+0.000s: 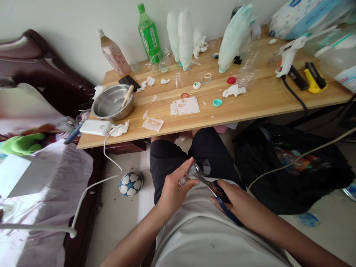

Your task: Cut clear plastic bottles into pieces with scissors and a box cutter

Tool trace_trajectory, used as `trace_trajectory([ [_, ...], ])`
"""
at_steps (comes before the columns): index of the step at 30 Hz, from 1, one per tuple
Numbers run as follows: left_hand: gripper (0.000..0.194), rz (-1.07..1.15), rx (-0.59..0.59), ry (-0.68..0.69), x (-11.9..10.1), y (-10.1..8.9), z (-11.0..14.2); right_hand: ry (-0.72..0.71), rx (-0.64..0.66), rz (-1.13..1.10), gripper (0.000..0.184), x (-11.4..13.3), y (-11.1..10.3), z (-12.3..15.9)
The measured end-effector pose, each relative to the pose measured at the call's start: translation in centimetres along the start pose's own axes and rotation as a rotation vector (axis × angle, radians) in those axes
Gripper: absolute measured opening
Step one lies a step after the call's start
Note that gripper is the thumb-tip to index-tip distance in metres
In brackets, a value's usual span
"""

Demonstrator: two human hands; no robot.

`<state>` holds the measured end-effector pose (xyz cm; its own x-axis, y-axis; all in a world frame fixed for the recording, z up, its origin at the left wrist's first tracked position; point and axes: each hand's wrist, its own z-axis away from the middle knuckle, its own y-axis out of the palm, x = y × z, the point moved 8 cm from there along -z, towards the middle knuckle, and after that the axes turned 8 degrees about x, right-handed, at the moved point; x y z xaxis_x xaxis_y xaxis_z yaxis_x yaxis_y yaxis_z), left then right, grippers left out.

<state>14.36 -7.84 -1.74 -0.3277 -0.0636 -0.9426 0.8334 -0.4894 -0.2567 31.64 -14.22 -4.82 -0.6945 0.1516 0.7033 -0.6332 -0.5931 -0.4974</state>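
Note:
Over my lap, my left hand grips a small piece of clear plastic between thumb and fingers. My right hand is closed round the dark blue handles of a pair of scissors. The metal blades reach left and meet the clear plastic. A loose clear scrap lies on the dark trousers just beyond the blades. Which kind of thing the plastic was cut from I cannot tell.
Ahead stands a wooden table with a steel bowl, a green bottle, white-wrapped bottle shapes, a glue gun and paper scraps. A ball rests on the floor left; a black bag is right. A white cable hangs left.

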Motion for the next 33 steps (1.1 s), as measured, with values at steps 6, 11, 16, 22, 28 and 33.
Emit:
trace_trajectory([
  [6, 0.061, -0.03, -0.008, 0.028, -0.5, 0.1, -0.1, -0.001, 0.025, -0.016, 0.02, -0.4, 0.4, -0.2],
  [11, 0.062, -0.04, -0.005, 0.045, -0.7, 0.3, 0.1, -0.01, 0.026, -0.023, 0.021, -0.9, 0.7, -0.2],
  [16, 0.063, -0.098, 0.015, 0.128, -1.2, 0.5, 0.2, -0.017, 0.03, -0.018, 0.009, -0.8, 0.7, -0.1],
  [22, 0.066, -0.192, 0.01, 0.176, -1.3, 0.6, 0.4, -0.041, 0.038, -0.043, 0.012, -0.8, 0.8, -0.2],
  [28, 0.072, -0.291, -0.021, 0.263, -1.6, 0.7, 0.5, -0.014, 0.067, -0.089, 0.007, -1.2, 1.0, -0.3],
  [33, 0.074, -0.347, -0.022, 0.328, -2.1, 0.9, 0.8, -0.05, 0.031, -0.054, 0.01, -0.5, 0.6, -0.3],
])
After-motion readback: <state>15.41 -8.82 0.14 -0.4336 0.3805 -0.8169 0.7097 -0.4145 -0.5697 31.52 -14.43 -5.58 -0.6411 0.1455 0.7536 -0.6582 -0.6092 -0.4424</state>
